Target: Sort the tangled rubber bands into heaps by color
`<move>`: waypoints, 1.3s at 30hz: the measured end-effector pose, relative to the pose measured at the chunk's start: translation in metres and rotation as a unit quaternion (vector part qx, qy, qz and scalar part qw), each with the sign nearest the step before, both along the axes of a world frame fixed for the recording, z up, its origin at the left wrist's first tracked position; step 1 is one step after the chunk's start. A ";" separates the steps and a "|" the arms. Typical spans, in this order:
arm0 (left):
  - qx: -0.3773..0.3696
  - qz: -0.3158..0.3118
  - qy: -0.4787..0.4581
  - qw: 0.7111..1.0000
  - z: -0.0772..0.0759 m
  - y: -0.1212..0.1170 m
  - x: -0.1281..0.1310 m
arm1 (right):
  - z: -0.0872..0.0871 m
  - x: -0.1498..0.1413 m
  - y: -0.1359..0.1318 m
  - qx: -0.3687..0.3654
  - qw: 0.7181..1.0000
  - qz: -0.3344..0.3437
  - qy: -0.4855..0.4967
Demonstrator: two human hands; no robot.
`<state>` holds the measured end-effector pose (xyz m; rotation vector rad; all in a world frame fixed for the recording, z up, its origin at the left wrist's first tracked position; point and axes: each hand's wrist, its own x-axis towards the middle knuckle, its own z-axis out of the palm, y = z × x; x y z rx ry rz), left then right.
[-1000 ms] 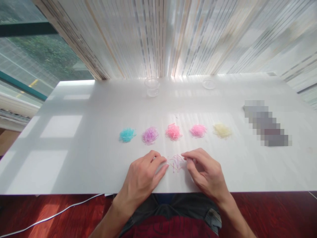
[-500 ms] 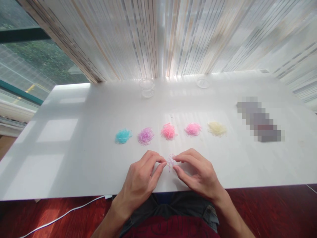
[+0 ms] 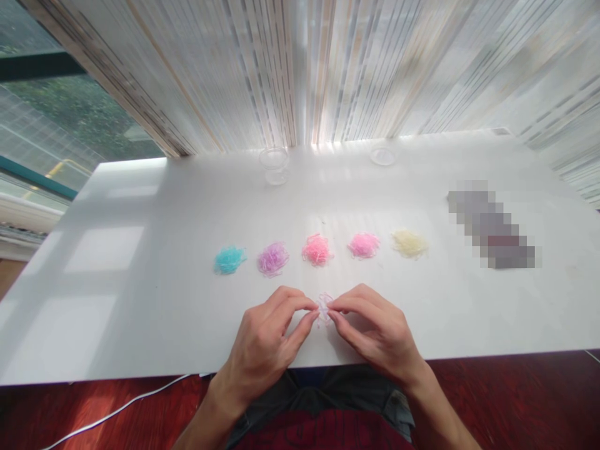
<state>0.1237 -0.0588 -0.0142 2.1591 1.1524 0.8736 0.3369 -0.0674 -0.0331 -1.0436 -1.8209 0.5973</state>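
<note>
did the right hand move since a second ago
Yes. The right hand has slid left toward the left hand, judged against the pink pile behind it. Both now pinch the small band bunch.

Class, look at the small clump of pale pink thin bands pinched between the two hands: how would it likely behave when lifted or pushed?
The clump of bands looks thread-thin and loopy, so probably floppy and very light. Left hand and right hand pinch it with fingertips only, suggesting little weight. Being loose like the pink pile, it would likely scatter if pushed.
</note>
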 end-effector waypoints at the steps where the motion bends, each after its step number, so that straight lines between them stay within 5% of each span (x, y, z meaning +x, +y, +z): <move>1: 0.006 0.000 -0.001 1.000 0.000 0.001 0.000 | 0.000 0.000 0.000 0.001 1.000 -0.001 0.001; 14: 0.058 -0.011 0.010 0.998 0.005 0.017 0.006 | 0.004 0.000 0.003 0.024 0.997 -0.071 0.019; 23: 0.129 0.203 0.065 0.969 -0.004 0.042 -0.036 | 0.003 0.000 0.003 0.010 0.997 -0.072 0.010; 39: 0.117 0.215 0.122 0.962 -0.013 0.038 -0.046 | 0.001 -0.001 0.004 -0.003 0.998 -0.068 -0.010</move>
